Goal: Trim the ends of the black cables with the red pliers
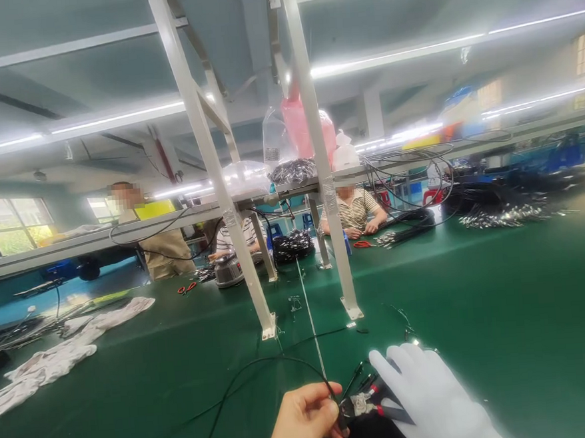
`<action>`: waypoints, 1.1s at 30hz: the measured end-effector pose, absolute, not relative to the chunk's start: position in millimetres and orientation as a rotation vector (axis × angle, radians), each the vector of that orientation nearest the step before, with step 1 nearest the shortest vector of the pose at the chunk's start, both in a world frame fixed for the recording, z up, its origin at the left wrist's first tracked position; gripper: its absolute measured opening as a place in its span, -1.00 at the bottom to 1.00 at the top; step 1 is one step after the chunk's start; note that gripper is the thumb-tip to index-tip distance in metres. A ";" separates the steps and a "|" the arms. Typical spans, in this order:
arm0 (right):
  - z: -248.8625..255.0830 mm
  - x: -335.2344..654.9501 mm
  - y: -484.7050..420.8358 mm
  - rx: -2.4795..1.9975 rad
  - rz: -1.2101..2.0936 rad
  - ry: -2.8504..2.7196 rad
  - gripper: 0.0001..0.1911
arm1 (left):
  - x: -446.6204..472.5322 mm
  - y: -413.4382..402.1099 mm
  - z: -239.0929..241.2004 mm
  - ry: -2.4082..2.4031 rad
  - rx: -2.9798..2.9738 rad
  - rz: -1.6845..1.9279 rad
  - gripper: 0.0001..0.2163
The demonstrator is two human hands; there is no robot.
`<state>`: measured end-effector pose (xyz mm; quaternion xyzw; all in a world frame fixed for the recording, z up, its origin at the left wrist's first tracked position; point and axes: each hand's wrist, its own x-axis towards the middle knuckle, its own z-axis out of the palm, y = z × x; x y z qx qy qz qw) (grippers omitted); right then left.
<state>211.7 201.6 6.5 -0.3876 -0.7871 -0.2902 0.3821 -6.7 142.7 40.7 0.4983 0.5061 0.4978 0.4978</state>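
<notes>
My bare left hand (303,422) pinches a thin black cable (262,362) at the bottom middle, thumb and fingers closed on it. The cable loops away to the left over the green table (504,311). My right hand (435,399), in a white glove, grips red-handled pliers (366,404) whose jaws sit at the cable end right beside my left fingertips. A thin pale wire (309,311) runs up from my left hand toward the far side. Something dark lies under both hands.
White metal frame legs (249,275) stand on the table ahead, carrying a shelf with bagged cables (294,171). White cloths (56,355) lie at the left. Two people sit across the table and another stands at the left; cable bundles (512,213), red scissors (187,288) and a round pot (227,270) lie near them.
</notes>
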 end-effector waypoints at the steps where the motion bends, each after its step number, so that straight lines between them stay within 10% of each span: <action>1: 6.0 211.9 202.2 -0.989 -0.743 -2.016 -0.36 | -6.2 142.2 41.5 1.229 1.207 1.207 -0.52; 33: -0.7 213.8 208.9 -0.860 -0.495 -1.976 -0.83 | 1.1 134.1 54.7 0.995 0.911 1.319 -0.62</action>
